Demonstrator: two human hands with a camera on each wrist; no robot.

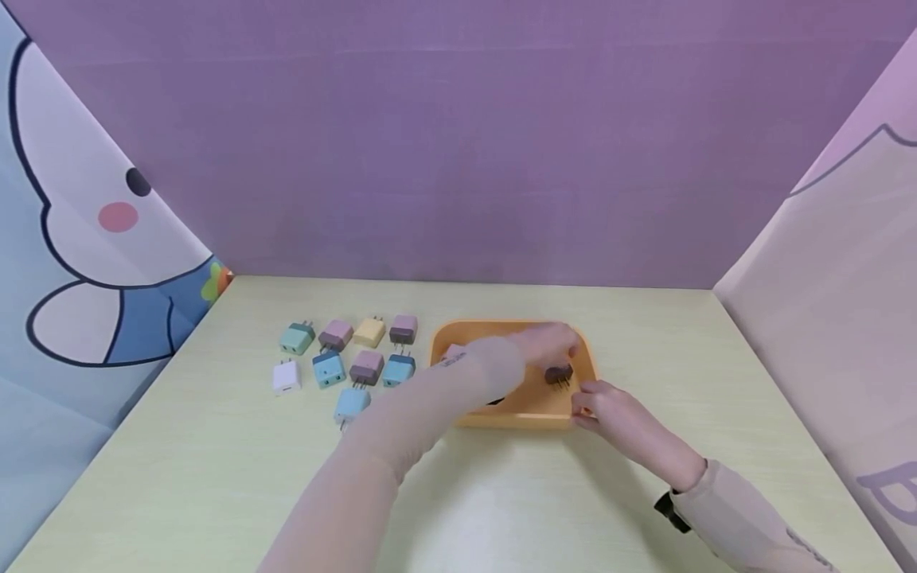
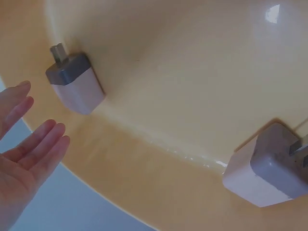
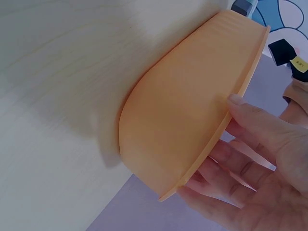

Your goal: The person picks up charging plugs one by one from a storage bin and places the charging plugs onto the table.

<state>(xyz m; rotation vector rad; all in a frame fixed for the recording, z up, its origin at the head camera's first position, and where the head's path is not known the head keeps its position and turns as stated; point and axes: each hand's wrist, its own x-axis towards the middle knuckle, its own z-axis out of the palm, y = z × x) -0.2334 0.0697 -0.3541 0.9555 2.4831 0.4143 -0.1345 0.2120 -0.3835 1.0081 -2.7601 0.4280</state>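
In the head view an orange plastic basket (image 1: 516,422) stands on the table. My left hand (image 1: 548,344) reaches over its far right part, just above a dark-ended charger plug (image 1: 559,374) inside. In the left wrist view the fingers of that hand (image 2: 33,154) are extended and hold nothing. A pink and grey charger plug (image 2: 79,84) lies near them on the basket floor, and another pink and grey plug (image 2: 264,168) lies farther right. My right hand (image 1: 609,410) grips the basket's near right rim (image 3: 219,127), thumb outside and fingers behind it.
Several charger plugs in green, yellow, white, blue and pink lie left of the basket, among them a green plug (image 1: 297,338) and a light blue plug (image 1: 351,406). A purple cloth wall (image 1: 458,159) stands behind the table (image 1: 179,477).
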